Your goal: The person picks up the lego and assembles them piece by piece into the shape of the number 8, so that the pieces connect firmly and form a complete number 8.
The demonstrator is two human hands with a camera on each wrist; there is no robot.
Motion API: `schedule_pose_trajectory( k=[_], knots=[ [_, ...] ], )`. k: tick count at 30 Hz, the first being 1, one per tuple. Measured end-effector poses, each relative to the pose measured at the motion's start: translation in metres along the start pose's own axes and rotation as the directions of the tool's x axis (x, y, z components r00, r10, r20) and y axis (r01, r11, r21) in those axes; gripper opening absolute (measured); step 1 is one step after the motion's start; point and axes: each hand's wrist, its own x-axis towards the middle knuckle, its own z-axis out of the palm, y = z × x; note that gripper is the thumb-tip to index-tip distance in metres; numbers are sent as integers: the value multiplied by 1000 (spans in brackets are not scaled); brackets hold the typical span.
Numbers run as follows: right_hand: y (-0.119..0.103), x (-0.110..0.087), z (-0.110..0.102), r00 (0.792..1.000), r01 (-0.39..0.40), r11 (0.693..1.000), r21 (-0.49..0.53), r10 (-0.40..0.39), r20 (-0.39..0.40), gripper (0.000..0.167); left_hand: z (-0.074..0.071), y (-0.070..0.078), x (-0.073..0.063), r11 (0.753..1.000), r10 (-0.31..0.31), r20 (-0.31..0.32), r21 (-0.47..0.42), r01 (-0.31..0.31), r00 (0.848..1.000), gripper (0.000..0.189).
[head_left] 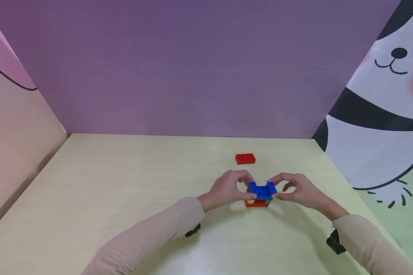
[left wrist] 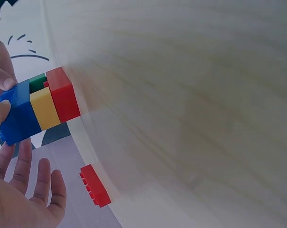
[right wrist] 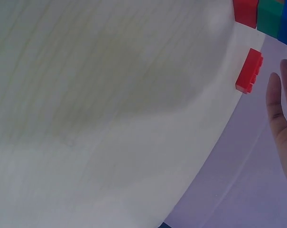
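A small stack of toy building bricks stands on the table in front of both hands. Its bottom layer is a red brick [left wrist: 63, 95], with a yellow brick [left wrist: 45, 108] and a green brick [left wrist: 37, 83] side by side above it. Blue bricks [head_left: 261, 192] form the top, raised at the two ends with a lower studded middle. My left hand [head_left: 230, 188] pinches the left end of the blue part between thumb and fingertips, its other fingers spread. At the opposite end my right hand [head_left: 297, 190] pinches the blue part the same way.
A loose red brick [head_left: 245, 159] lies studs up on the pale wooden table [head_left: 124, 183], beyond the stack. A purple panel [head_left: 192, 68] rises along the table's far edge. Panels with cartoon drawings stand at the left and right sides.
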Motion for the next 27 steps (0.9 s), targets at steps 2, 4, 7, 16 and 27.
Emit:
schedule_pose_trajectory(
  k=[2, 4, 7, 16, 27],
  knots=[
    [0, 0, 1, 1000, -4, 1000, 4, 4, -3, 38, 0, 0, 0, 1000, 0, 1, 2, 0, 1000, 32],
    [0, -1, 1, 1000, -6, 1000, 11, 6, -5, 38, 0, 0, 0, 1000, 1, 1, 3, -1, 1000, 32],
    [0, -1, 2, 1000, -11, 1000, 19, 11, -4, 39, 0, 1, 0, 1000, 3, 2, 1, -3, 1000, 32],
    [5, -3, 4, 1000, -15, 998, 58, 16, -7, 39, 1, -1, 0, 1000, 10, 3, 6, -10, 1000, 33],
    [5, -3, 5, 1000, -13, 997, 70, 13, 2, 41, 1, -2, 1, 1000, 13, -1, 3, -13, 1000, 33]
  ],
)
